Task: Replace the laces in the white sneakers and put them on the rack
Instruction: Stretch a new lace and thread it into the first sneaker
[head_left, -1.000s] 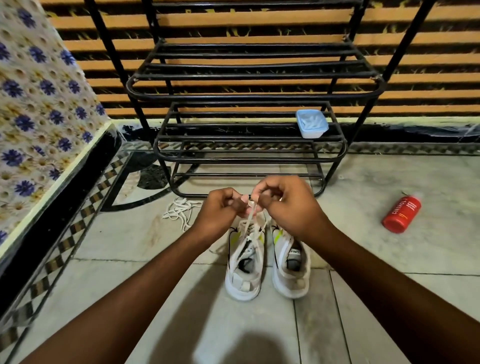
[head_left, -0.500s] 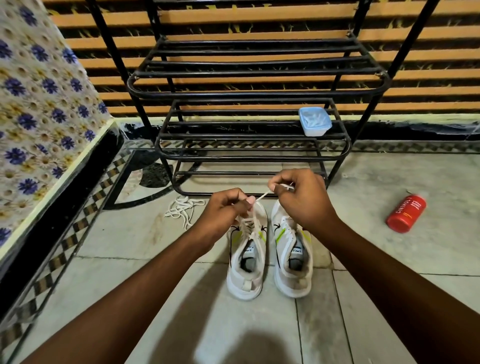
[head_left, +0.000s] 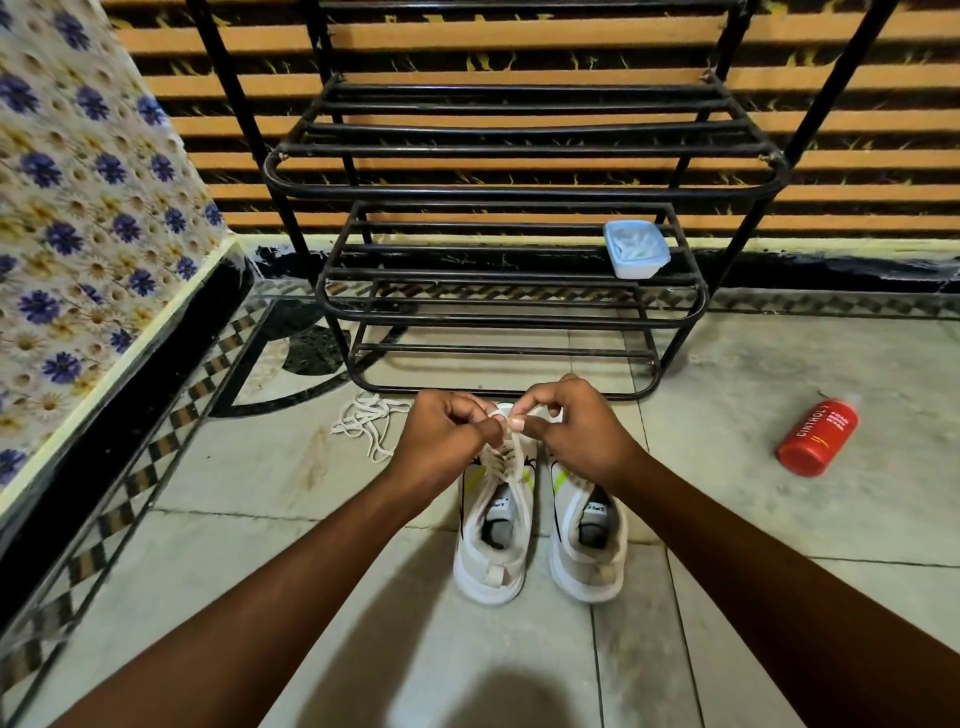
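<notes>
The head view shows first the black metal tube shoe rack (head_left: 488, 176) at 12 o'clock, against the striped wall, its shelves holding only a small pale blue plastic box (head_left: 636, 249) at 1 o'clock. The grey tiled floor (head_left: 234, 478) has open room between the rack's front edge and the shoes, so I judge that lifting them straight to a lower shelf would meet nothing. At 9 o'clock stands a bed edge with a flowered cloth (head_left: 78, 208), well apart.

In the centre stands the pair of white mesh sneakers (head_left: 587, 540), side by side, toes toward the rack. The left sneaker (head_left: 491, 545) already carries a white lace (head_left: 506, 452) crossed through its eyelets.

Half a second ago the hands were pulled apart with the lace stretched between them; now they have come together above the toe. The left hand (head_left: 447, 436) and the right hand (head_left: 582, 436) are both curled, each pinching the lace, with a small loop between them. This looks to me like the tying of the bow, so the left sneaker is nearly done.

A red cylindrical bottle (head_left: 818, 439) lies at 3 o'clock, and a loose heap of white laces (head_left: 369, 423) lies at 10 o'clock, just beside the left hand.
</notes>
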